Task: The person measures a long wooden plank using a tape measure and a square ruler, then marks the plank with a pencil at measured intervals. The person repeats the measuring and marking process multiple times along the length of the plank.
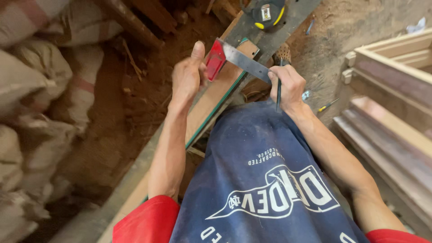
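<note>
The left hand (188,76) was closed around the red handle of a try square (234,60), thumb pointing up. The square's steel blade ran toward four o'clock and met the right hand (288,85), whose fingers steadied the blade's end while pinching a dark pencil (279,92) that pointed down. The square was held above a long wooden board (211,105) running from one o'clock to seven o'clock. A yellow and black tape measure (268,13) lay at twelve o'clock. Stuffed sacks (40,90) were piled at nine o'clock, wooden frames (391,90) at three o'clock
</note>
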